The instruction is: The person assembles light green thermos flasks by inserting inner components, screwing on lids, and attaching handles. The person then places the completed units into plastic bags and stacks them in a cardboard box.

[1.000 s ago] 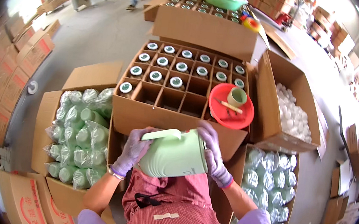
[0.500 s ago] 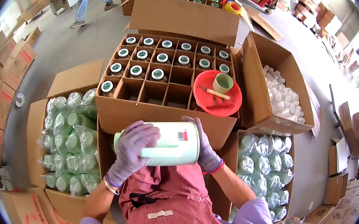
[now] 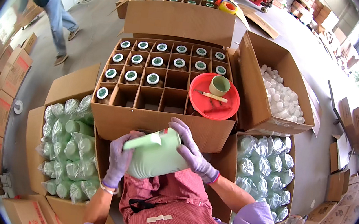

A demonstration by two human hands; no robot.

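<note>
Left hand (image 3: pixel 119 160): gloved, wrapped around one end of the green jug (image 3: pixel 156 159), beside its handle (image 3: pixel 142 143).
Right hand (image 3: pixel 193 155): gloved, fingers spread and pressed to the jug's other end.
Green jug: held aslant between both hands, before the near edge of the divided carton (image 3: pixel 160 125).
Divided carton: cardboard cells with sixteen white-and-green lids (image 3: pixel 152 79) showing, mostly toward its far edge.
Red bowl (image 3: pixel 220 115): over the divided carton's near right corner, holding a green cup (image 3: pixel 219 84) and a light-handled tool (image 3: pixel 215 97).
Right-hand carton (image 3: pixel 258 104): small white cap-like pieces (image 3: pixel 283 101) heaped inside.
Left carton (image 3: pixel 32 148): green vessels (image 3: pixel 71 149) in clear bags.
Lower right carton (image 3: pixel 291 182): rows of bagged, pale green vessels (image 3: pixel 264 166).
</note>
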